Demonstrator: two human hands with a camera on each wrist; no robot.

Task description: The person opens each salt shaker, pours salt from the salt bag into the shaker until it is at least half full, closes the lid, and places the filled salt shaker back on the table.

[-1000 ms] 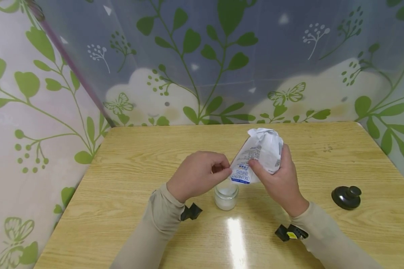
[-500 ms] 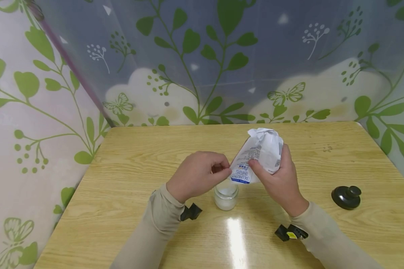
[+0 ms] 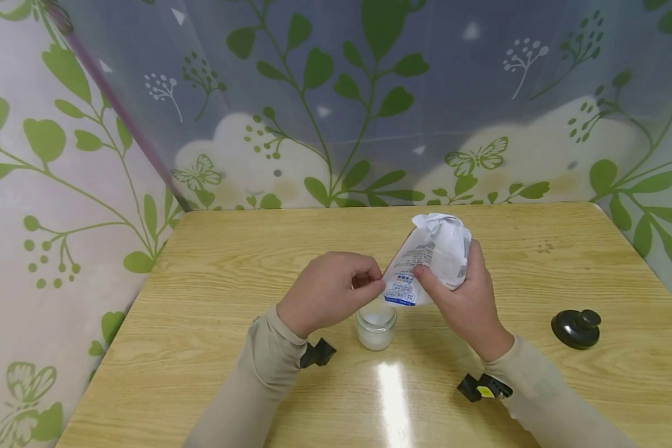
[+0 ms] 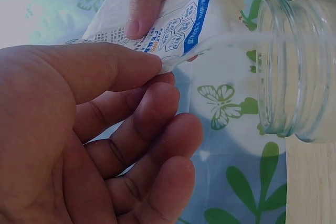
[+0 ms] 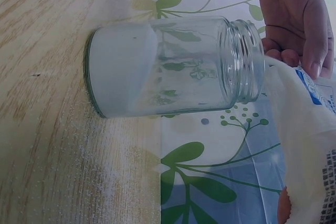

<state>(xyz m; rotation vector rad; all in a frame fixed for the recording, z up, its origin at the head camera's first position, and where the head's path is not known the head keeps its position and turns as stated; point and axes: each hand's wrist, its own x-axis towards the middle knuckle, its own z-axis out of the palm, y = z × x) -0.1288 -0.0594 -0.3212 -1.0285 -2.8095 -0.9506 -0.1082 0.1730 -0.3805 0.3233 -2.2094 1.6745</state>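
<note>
My right hand [image 3: 470, 311] grips a white plastic bag [image 3: 439, 246] with blue print, tilted mouth-down, its thumb across the printed face. At the bag's lower corner, my left hand [image 3: 330, 289] pinches the edge between thumb and forefinger; its other fingers curl loosely below. A thin stream of fine white grains [image 4: 226, 45] runs from that corner into the mouth of a clear glass jar [image 3: 376, 330]. The jar stands upright on the table, lidless. In the right wrist view, white grains [image 5: 123, 72] fill roughly its lower third, with a sloping top.
A round black lid with a knob [image 3: 575, 328] lies on the wooden table [image 3: 229, 249], off to the right. Scattered white grains [image 5: 105, 177] dust the tabletop beside the jar. A leaf-patterned wall covering [image 3: 369, 124] rises behind the table's far edge.
</note>
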